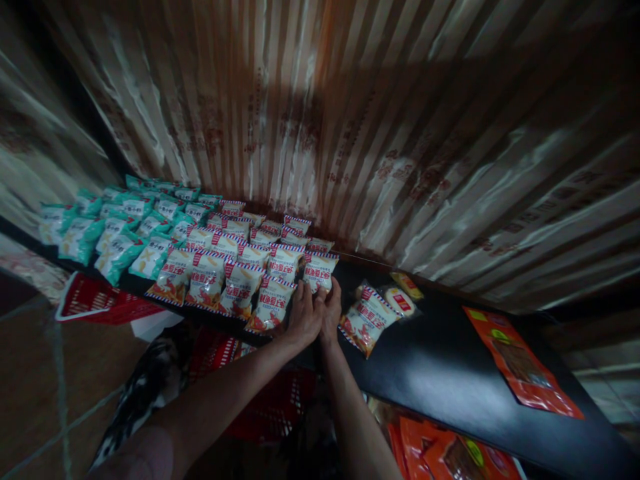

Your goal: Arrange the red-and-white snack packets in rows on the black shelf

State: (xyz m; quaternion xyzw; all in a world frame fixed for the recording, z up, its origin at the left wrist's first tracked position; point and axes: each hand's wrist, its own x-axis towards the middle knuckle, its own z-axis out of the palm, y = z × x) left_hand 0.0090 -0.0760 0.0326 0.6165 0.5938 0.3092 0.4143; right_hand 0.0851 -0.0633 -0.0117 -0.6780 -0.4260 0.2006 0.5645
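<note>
My left hand (304, 315) and my right hand (331, 313) come together at the black shelf. Between their fingers is a small white snack bag (319, 268) with red lettering and a striped top edge, standing upright at the right end of its group. Several matching snack bags (243, 288) stand in rows to the left, the nearest one close beside my left hand. To the right of my right hand, another such bag (369, 319) leans at an angle. The lower part of the held bag is hidden by my fingers.
Teal snack bags (119, 257) fill the shelf's left end. Small packets (403, 297) and a flat orange pouch (523, 363) lie on the black shelf (430, 353) at right. Red baskets (103, 300) and orange pouches (450, 453) sit below; plastic-wrapped cartons (320, 120) rise behind.
</note>
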